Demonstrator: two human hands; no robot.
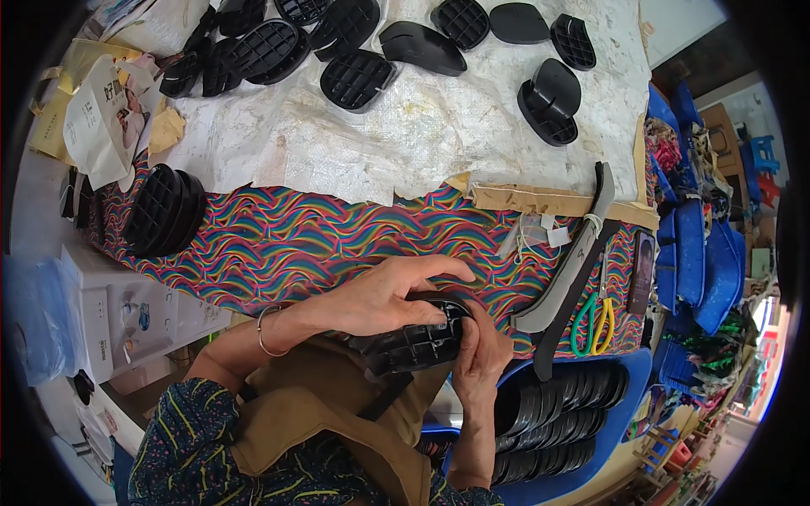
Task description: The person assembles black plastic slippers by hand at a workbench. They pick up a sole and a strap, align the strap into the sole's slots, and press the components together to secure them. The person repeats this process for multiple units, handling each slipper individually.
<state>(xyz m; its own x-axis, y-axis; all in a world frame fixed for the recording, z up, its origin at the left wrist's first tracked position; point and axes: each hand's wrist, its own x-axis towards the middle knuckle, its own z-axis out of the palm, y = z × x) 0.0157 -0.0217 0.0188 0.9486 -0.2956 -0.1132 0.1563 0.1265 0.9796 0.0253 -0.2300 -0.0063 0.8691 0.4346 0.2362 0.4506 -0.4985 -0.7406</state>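
Over my lap, close to the table's near edge, I hold a black moulded piece with a gridded underside [422, 344], its grid facing up. My left hand [371, 295] reaches across its far side, with the thumb pressed on the grid and the index finger stretched to the right. Closed around the piece's right end is my right hand [483, 354], thumb along the edge. The left end of the piece lies in shadow against my brown apron [329, 422]. Whether the piece is one part or two stacked together, I cannot tell.
Similar black pieces [354, 80] lie scattered on a white sheet [304, 126]; a few stand stacked [164, 211] at left. On the right are grey and black strips tied together [569, 261], scissors [597, 320], a phone [643, 271] and a blue tub [637, 371] of black pieces.
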